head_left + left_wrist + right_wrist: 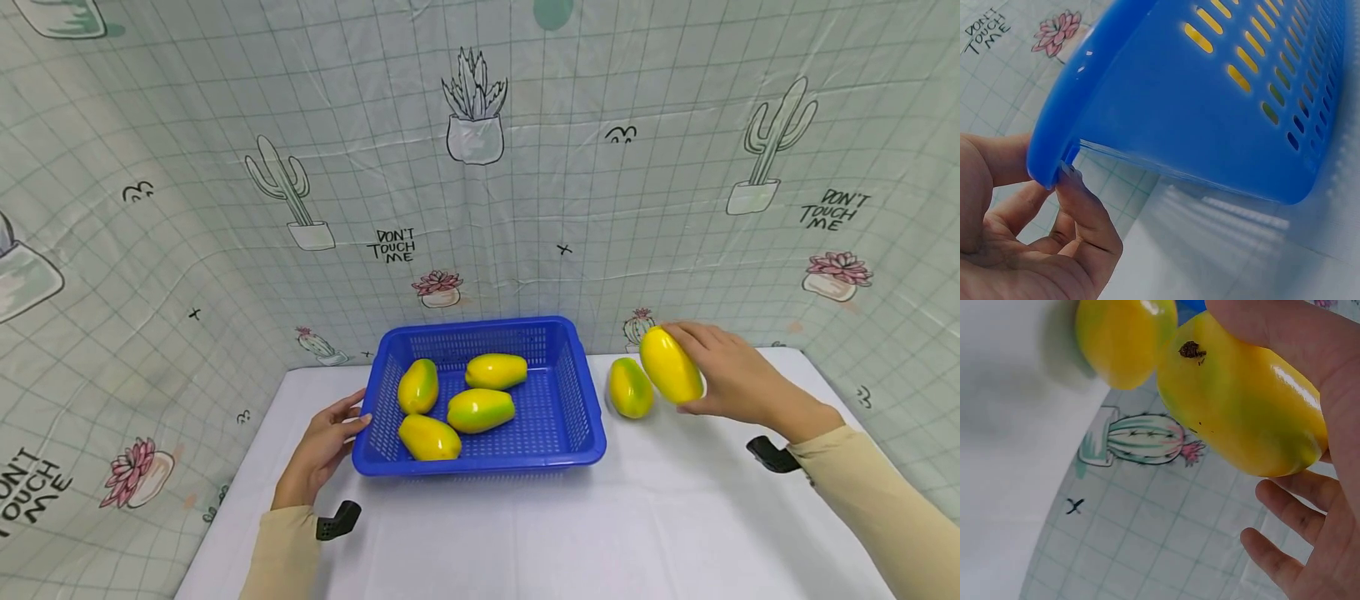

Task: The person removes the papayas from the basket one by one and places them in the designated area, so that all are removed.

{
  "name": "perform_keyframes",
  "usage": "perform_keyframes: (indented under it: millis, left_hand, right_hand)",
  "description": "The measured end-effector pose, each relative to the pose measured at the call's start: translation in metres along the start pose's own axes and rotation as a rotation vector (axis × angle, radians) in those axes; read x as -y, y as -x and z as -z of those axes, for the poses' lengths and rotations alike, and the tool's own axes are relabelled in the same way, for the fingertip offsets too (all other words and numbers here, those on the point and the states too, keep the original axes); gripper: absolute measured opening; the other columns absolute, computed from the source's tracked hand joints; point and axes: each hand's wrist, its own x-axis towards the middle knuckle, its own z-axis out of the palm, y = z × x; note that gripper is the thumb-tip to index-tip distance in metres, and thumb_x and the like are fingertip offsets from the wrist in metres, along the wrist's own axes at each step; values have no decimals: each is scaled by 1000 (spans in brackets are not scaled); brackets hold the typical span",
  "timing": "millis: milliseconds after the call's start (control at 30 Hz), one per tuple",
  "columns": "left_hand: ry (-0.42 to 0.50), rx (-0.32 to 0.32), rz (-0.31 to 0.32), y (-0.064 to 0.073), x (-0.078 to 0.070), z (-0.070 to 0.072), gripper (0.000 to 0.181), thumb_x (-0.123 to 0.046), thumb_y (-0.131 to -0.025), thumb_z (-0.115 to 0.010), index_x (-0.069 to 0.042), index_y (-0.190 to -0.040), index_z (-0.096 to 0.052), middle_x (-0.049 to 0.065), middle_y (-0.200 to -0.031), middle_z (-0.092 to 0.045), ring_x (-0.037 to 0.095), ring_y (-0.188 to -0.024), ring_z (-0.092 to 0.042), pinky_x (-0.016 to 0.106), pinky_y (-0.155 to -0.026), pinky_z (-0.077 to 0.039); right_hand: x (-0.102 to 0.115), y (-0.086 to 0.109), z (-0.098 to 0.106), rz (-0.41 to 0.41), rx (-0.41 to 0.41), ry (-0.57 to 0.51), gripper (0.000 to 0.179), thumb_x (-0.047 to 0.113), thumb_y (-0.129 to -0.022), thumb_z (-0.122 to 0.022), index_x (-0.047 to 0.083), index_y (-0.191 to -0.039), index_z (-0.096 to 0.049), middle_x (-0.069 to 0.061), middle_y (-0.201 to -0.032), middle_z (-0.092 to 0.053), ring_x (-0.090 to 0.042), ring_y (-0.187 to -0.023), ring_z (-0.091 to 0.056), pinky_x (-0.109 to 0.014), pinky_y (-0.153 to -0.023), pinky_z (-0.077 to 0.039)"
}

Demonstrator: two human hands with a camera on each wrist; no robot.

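A blue plastic basket (pixel 480 469) stands on the table with several yellow-green mangoes (pixel 482 411) inside, mostly in its left half. At its left side, my left hand (pixel 322 446) pinches the rim; the left wrist view shows thumb and finger on either side of the basket's lip (pixel 1054 125). To the right of the basket, my right hand (pixel 723 375) holds a yellow mango (pixel 671 365) above the table, thumb on one side and fingers on the other. Just left of that fruit, another mango (pixel 630 388) rests on the cloth near the basket.
A white cloth (pixel 480 542) covers the table. Behind and at both sides hangs a pale gridded curtain (pixel 525 225) printed with cacti and lettering, close behind the basket's back edge. Black wrist cameras (pixel 339 521) are worn on both sleeves.
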Motion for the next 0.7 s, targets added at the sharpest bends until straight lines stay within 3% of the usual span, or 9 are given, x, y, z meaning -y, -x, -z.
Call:
perform_keyframes:
  millis: [267,700]
  left_hand:
    - [4,-3,-15,1,-2,0,60,-7,-107,-61,-6,-163,-39,16,-132,-45,15,-97,-58,19,-81,-54]
    - [-15,-9,-3,0,2,-1,60,-9,-107,-61,-9,-163,-40,20,-144,-41,21,-106,-58,20,-84,-53]
  right_hand:
    - [-12,10,-13,-51,9,15,117,28,-58,-105,-5,-151,-43,-29,-138,-55,-52,-117,-58,-72,-93,-49]
    - [-28,18,-41,-199,137,-10,114,36,-67,-100,-12,-152,-39,-37,-137,-54,-57,-118,-56,-73,-95,-47]
